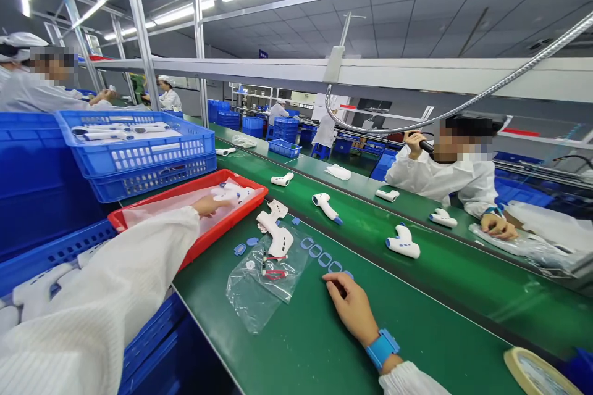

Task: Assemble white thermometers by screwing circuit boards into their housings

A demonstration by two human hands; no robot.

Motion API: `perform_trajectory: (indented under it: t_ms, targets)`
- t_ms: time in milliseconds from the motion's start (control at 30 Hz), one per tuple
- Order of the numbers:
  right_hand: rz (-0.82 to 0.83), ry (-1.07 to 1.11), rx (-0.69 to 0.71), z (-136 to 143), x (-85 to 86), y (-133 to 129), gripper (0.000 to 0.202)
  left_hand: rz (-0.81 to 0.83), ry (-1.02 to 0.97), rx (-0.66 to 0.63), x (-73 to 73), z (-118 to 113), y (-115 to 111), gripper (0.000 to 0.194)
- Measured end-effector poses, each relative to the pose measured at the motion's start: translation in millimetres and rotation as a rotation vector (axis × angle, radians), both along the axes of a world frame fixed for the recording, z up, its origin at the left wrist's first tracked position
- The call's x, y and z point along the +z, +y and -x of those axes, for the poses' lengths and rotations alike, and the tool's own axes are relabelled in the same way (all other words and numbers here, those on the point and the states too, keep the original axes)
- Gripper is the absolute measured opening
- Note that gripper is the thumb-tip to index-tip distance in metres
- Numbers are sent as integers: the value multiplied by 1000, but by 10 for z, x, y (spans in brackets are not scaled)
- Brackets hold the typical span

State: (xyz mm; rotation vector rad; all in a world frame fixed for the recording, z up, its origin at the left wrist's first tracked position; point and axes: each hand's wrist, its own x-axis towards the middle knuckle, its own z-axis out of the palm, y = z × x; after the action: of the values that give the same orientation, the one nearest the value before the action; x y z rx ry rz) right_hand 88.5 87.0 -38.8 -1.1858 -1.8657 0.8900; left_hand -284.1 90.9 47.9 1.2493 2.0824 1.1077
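Observation:
My left hand (212, 205) reaches over the red tray (188, 253), its fingers at white parts (238, 191) on the film lining; whether it grips one is too small to tell. My right hand (353, 305), with a blue wristband (382, 349), rests on the green bench (296, 345), fingers curled and nothing visible in them. Just beyond its fingertips lies a row of blue rings (325, 260). White shell parts (278, 237) and a clear bag (259, 296) with red-and-black wired pieces (277, 273) lie between the hands. Small blue pieces (239, 249) sit left of the shells.
White thermometer-shaped devices (327, 207) lie along the green conveyor (356, 216). Blue crates (139, 157) stand at left. A tape roll (532, 370) is at lower right. Across the conveyor a person (417, 173) holds a dark object; a metal hose (445, 112) hangs overhead.

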Motion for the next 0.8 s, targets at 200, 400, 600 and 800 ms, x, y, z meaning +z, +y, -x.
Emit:
perform_trajectory:
  t_ms: [200,400,600,800]
  targets:
    - [114,117,17,11,6,-17,26,-82,20,-98,232,-310,-659,51]
    - [397,338,141,-54,424,-253,56,25,-111,-673,150,-1364,-1234,51]
    - [556,628,14,-502,758,-497,33,114,-462,-1004,-212,-2202,-1009,50]
    - [475,675,-270,-1030,671,-798,34,207,-982,-797,-531,-2955,-884,57]
